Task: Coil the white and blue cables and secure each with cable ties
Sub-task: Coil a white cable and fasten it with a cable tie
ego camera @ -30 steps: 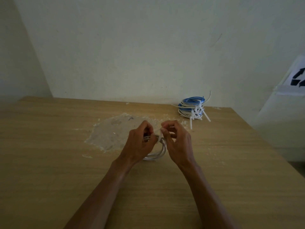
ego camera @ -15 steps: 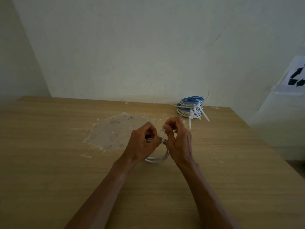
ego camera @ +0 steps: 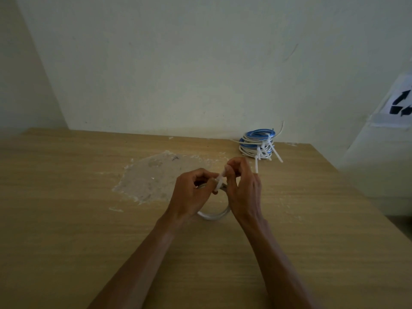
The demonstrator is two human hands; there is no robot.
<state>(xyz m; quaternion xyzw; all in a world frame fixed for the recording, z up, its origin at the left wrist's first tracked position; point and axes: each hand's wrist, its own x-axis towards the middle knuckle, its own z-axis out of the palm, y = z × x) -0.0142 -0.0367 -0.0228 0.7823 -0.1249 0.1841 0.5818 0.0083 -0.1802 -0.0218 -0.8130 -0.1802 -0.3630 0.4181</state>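
A small coil of white cable (ego camera: 213,215) sits on the wooden table (ego camera: 66,219) between my hands, its far part hidden by them. My left hand (ego camera: 192,194) grips the top of the coil with curled fingers. My right hand (ego camera: 243,188) pinches the tail of a white cable tie (ego camera: 220,180) that wraps the coil where my left hand holds it. At the back of the table lies a stack of tied coils (ego camera: 258,144), blue and white, with tie tails sticking out.
A pale scraped patch (ego camera: 156,177) marks the tabletop left of my hands. The wall stands close behind the table. A white box with black arrows (ego camera: 399,103) is at the right, beyond the table's right edge.
My hands have drawn closer together over the coil. The right hand has risen a little with the tie's tail, and the tie now stands up between the fingertips.
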